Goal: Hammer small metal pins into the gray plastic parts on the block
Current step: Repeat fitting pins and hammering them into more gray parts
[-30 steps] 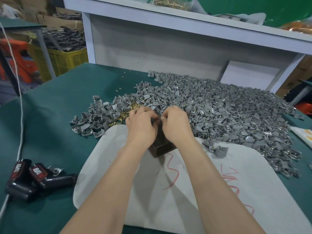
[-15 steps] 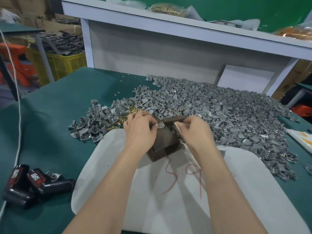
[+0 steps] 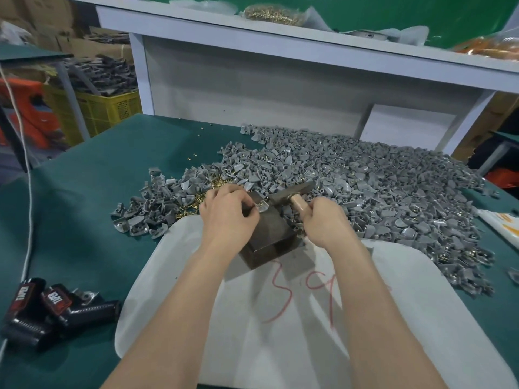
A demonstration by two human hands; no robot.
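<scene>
My left hand (image 3: pixel 229 211) pinches gray part (image 3: pixel 262 206) on top of block (image 3: pixel 271 237). My right hand (image 3: pixel 328 224) curled round hammer (image 3: pixel 295 196) handle, head close by part. Block on white mat (image 3: pixel 280 332) at near edge of surface (image 3: pixel 84 220). Heap of gray parts (image 3: pixel 379 192) toward far edge. Brass pins (image 3: pixel 193 210) left of block.

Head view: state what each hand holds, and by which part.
The right hand grips the hammer by its wooden handle, just under the head. The left hand pinches a gray plastic part on the block; where exactly cannot be told.
</scene>
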